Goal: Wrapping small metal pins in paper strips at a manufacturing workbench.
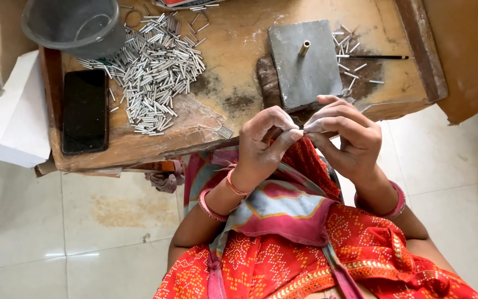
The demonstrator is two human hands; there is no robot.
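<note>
My left hand (264, 141) and my right hand (344, 133) meet fingertip to fingertip over my lap, just in front of the wooden table's near edge. Between the pinched fingers sits a small thin piece (301, 132), mostly hidden, so I cannot tell what it is. Directly beyond my hands lies a grey stone slab (305, 69) with a short brass peg (304, 48) standing on it. A large heap of small silver metal tubes (156, 72) is spread on the table to the left.
A black phone (85, 111) lies at the table's left end beside a white box (15, 116). A grey plastic bowl (73, 25) stands at the back left. A few loose tubes and a thin dark stick (372, 57) lie right of the slab. Pale floor tiles lie below.
</note>
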